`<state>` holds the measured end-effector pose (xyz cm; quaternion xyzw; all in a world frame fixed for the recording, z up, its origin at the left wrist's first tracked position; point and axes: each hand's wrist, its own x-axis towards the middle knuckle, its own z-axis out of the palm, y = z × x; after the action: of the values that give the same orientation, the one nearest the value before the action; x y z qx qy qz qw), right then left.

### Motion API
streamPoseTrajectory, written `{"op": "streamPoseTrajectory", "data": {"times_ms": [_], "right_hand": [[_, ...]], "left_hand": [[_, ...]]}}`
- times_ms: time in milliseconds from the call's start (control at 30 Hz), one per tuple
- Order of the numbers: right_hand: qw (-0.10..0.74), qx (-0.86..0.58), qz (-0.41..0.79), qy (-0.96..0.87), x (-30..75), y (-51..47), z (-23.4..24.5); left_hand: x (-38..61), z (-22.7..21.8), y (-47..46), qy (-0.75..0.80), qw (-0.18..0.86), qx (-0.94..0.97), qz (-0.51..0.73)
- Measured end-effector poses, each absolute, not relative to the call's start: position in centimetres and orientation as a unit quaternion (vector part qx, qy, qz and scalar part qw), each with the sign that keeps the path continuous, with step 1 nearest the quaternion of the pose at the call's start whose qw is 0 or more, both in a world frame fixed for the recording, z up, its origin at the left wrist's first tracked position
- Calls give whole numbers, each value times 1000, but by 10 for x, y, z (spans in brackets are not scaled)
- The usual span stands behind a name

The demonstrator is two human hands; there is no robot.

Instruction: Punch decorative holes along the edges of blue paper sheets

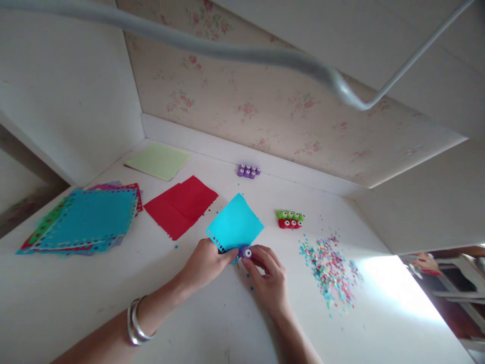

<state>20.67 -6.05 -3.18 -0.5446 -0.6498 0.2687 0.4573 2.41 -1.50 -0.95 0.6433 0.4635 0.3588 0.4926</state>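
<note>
A bright blue sheet of paper (237, 217) is tilted up off the white table, with a row of small punched holes along its lower left edge. My left hand (207, 264) is closed on its near edge, thumb tip against a small purple craft punch (245, 252). That punch, with a white and dark round top, sits at the paper's near corner. Fingers and thumb of my right hand (270, 280) pinch it from the right. How far the paper goes into the punch is hidden. A few blue paper bits lie just below.
Red paper (182, 207) lies left of the blue sheet, beyond it a stack of hole-edged coloured sheets (98, 217) and pale green paper (157, 160). Purple punches (248, 172), green and red punches (290, 220) and scattered confetti (333, 273) are farther off. A white cable (227, 49) crosses overhead.
</note>
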Motion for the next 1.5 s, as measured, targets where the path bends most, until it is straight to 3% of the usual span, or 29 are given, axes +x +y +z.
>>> {"op": "streamPoseTrajectory", "data": {"times_ms": [167,367,667,833,1033,1500], "right_hand": [[368,-585,234,-684,211,-59,-28],[312,-571,291,-701,225,-50,-10],[137,-519,353,-766,230,-26,17],[102,-513,366,-769,229,-17,21],[62,-524,353,-773,225,-11,29],[7,-549,479,-685,225,-1,22]], "left_hand": [[24,-12,-16,479,427,711,287],[19,-8,-15,483,414,728,255],[-5,-13,-14,535,353,743,194],[8,-14,-26,564,277,750,205],[15,-21,-31,495,137,823,243],[11,-31,-32,481,181,823,243]]}}
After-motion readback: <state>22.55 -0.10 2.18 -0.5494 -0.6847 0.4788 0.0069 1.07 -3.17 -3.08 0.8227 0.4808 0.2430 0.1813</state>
